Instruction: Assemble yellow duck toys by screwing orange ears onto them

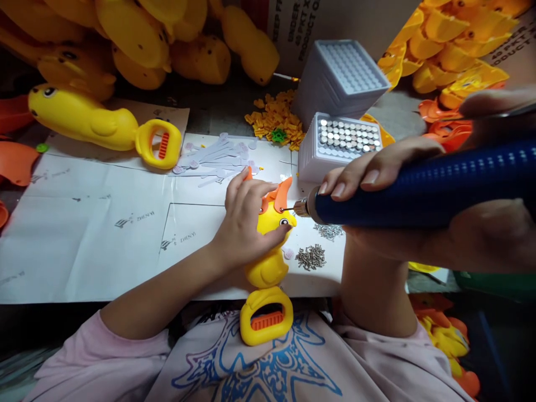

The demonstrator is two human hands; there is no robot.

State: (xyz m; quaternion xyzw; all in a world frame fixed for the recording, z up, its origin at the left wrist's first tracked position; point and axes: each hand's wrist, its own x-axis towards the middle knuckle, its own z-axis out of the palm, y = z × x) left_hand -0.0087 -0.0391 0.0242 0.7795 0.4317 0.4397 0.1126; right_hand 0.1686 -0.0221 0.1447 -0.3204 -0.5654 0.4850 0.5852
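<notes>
A yellow duck toy (268,271) lies on the white sheet, its looped handle (288,318) with an orange grip hanging over the front edge. My left hand (247,223) is wrapped round the duck's head, near two orange pieces (283,195) on top of it. My right hand (389,167) grips a blue electric screwdriver (439,187), held level. Its thin bit meets a small screw at the base of the right orange piece. Two piles of small screws (310,257) lie right of the duck.
Another yellow duck (84,118) lies at the back left, below heaped duck bodies. White plastic strips (221,159), small yellow-orange parts (278,120) and trays of silver cells (349,137) stand behind the hands. Orange and yellow parts (448,33) are heaped at the back right.
</notes>
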